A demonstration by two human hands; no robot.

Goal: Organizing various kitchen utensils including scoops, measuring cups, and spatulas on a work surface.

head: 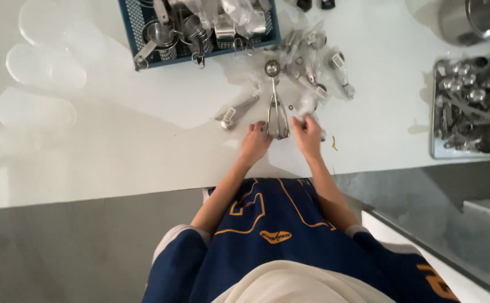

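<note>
Left hand (254, 141) grips scoop (276, 101) handle; right hand (308, 133) pinches clear wrapper (308, 104)

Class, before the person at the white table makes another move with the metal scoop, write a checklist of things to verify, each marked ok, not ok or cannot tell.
1. Shiny metal spring-handled scoop lies flat on the white table: ok.
2. Left hand at the scoop's handle end: ok; actual grip: cannot tell.
3. Right hand free of other items: cannot tell; something pale is at its fingers.
4. Space around the scoop uncluttered: not ok; loose wrapped metal utensils lie close by.
5. Blue basket of metal cups out of the hands' way: ok.
</note>
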